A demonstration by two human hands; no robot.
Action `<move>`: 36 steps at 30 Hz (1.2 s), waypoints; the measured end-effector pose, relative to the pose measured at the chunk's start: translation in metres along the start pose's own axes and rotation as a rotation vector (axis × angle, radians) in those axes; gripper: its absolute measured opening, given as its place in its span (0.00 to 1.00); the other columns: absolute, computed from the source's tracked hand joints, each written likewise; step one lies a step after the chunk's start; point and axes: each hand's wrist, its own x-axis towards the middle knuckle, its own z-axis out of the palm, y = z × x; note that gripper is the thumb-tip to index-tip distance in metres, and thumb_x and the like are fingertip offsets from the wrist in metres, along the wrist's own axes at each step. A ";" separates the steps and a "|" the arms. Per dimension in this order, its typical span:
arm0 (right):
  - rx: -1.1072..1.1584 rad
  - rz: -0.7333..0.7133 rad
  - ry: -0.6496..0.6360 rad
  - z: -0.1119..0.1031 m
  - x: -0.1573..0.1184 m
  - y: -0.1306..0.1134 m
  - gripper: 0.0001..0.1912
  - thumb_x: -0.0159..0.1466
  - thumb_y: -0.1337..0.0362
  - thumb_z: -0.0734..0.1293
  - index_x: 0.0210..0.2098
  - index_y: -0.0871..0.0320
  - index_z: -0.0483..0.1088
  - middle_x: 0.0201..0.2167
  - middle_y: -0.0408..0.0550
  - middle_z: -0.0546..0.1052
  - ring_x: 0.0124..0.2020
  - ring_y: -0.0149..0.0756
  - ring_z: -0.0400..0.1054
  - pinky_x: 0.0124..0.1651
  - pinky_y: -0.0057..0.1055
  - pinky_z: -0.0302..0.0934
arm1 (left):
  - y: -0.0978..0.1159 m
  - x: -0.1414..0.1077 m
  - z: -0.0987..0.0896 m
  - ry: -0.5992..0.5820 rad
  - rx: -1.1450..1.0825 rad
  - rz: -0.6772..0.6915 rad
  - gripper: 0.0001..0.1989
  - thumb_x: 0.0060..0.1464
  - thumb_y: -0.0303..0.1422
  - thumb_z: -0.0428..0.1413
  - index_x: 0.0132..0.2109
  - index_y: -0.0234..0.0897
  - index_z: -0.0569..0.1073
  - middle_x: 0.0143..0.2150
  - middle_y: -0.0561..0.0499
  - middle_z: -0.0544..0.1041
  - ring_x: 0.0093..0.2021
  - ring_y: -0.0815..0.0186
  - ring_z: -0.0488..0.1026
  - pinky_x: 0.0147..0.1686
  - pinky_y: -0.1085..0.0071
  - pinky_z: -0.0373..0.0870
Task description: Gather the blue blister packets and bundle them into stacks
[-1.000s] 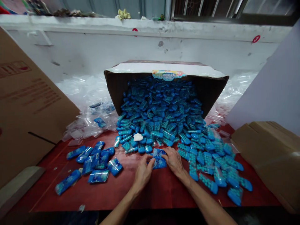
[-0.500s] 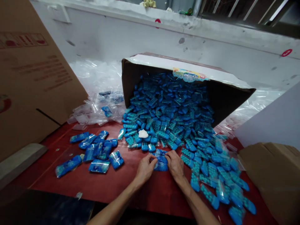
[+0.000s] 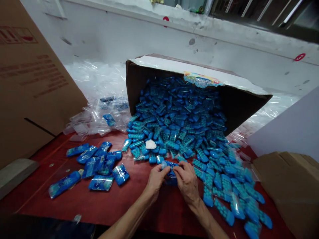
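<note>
My left hand (image 3: 156, 179) pinches the left edge of a blue printed packet (image 3: 171, 165) over the red table. On its other side, my right hand (image 3: 187, 179) grips the same packet, fingers closed. Just beyond my hands, a heap of blue packs with teal beads (image 3: 184, 126) spills out of a tipped cardboard box (image 3: 239, 86) and spreads to the right. A white lump (image 3: 151, 144) rests on the heap's near left part. Several filled, shiny blue packets (image 3: 99, 162) lie to the left of my hands.
Clear plastic sleeves (image 3: 97, 116) are piled behind the red table (image 3: 139, 205). A large carton (image 3: 37, 86) stands at the left, a brown cardboard box (image 3: 286, 186) at the right. The wall (image 3: 112, 36) runs behind.
The packet between my hands is raised and bunched instead of lying flatter. My fingers have moved closer together on it. The view has shifted slightly.
</note>
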 end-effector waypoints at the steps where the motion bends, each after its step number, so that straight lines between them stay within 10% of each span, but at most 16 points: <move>1: 0.091 0.058 0.018 0.001 0.001 0.000 0.11 0.58 0.62 0.60 0.39 0.54 0.68 0.40 0.50 0.67 0.42 0.40 0.60 0.44 0.37 0.54 | 0.000 0.000 0.001 0.002 -0.017 0.002 0.17 0.38 0.41 0.57 0.32 0.32 0.70 0.22 0.54 0.69 0.20 0.74 0.63 0.18 0.78 0.55; 8: 0.732 0.455 -0.188 0.015 0.007 0.007 0.14 0.55 0.55 0.61 0.29 0.61 0.67 0.22 0.42 0.68 0.23 0.30 0.60 0.27 0.27 0.58 | -0.011 -0.001 0.002 0.045 0.025 0.100 0.15 0.38 0.40 0.58 0.27 0.31 0.69 0.16 0.57 0.65 0.16 0.75 0.60 0.15 0.78 0.54; 18: 0.484 0.378 0.100 0.029 -0.004 -0.002 0.13 0.59 0.57 0.54 0.23 0.57 0.58 0.19 0.38 0.62 0.22 0.28 0.55 0.24 0.24 0.50 | -0.014 0.001 0.017 0.056 -0.039 0.135 0.14 0.38 0.40 0.58 0.26 0.32 0.67 0.16 0.57 0.66 0.15 0.74 0.61 0.14 0.77 0.58; 26: 0.553 0.342 -0.035 0.009 0.001 0.003 0.19 0.59 0.52 0.54 0.19 0.57 0.56 0.15 0.36 0.58 0.18 0.26 0.52 0.20 0.23 0.48 | 0.003 -0.010 0.016 -0.187 -0.141 -0.027 0.14 0.40 0.39 0.57 0.30 0.30 0.69 0.21 0.51 0.71 0.18 0.72 0.66 0.15 0.78 0.59; 36: -0.428 0.249 -0.048 0.006 0.023 0.036 0.10 0.55 0.63 0.64 0.36 0.58 0.66 0.35 0.52 0.68 0.40 0.43 0.60 0.41 0.36 0.51 | 0.010 -0.015 -0.002 -0.044 -0.223 -0.190 0.09 0.46 0.35 0.55 0.27 0.34 0.63 0.14 0.56 0.66 0.16 0.72 0.66 0.13 0.81 0.58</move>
